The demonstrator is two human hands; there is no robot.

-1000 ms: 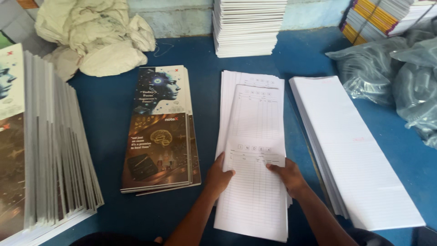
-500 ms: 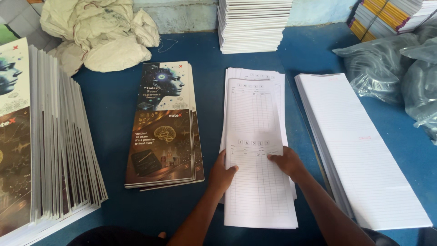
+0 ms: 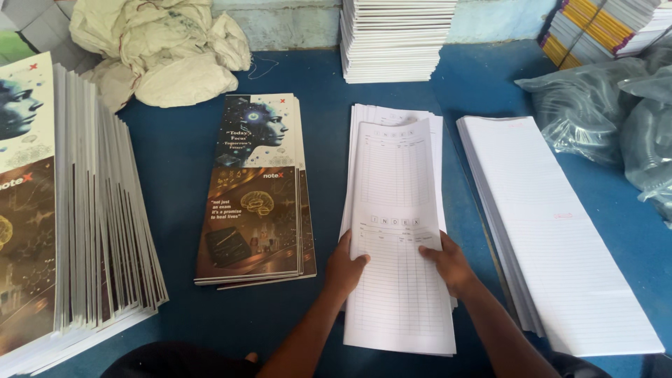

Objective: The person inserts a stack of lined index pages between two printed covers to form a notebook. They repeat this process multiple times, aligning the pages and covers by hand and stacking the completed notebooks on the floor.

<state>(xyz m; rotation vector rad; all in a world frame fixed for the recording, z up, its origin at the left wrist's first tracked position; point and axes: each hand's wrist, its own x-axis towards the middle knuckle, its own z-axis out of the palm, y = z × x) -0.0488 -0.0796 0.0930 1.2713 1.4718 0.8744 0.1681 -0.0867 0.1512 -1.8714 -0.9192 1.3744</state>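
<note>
A long white printed sheet with ruled tables (image 3: 399, 210) lies on top of a stack of the same sheets (image 3: 364, 119) in the middle of the blue table. My left hand (image 3: 344, 264) grips the sheet's left edge near its lower half. Across from it, my right hand (image 3: 448, 260) pinches the right edge, thumb on top. The top sheet sits slightly askew on the stack and overhangs it toward me. To the left lies a low pile of dark illustrated covers (image 3: 255, 189). A thick stack of lined white paper (image 3: 553, 231) lies to the right.
A tall fanned stack of illustrated covers (image 3: 63, 210) fills the left edge. Cream cloth sacks (image 3: 157, 49) sit at the back left, a pile of white books (image 3: 395, 35) at the back centre, colourful-spined books (image 3: 602, 28) and clear plastic bags (image 3: 616, 105) at the right.
Both hands have slid the top sheet a little, holding its two edges throughout. The view has tilted slightly, so everything sits lower in frame.
</note>
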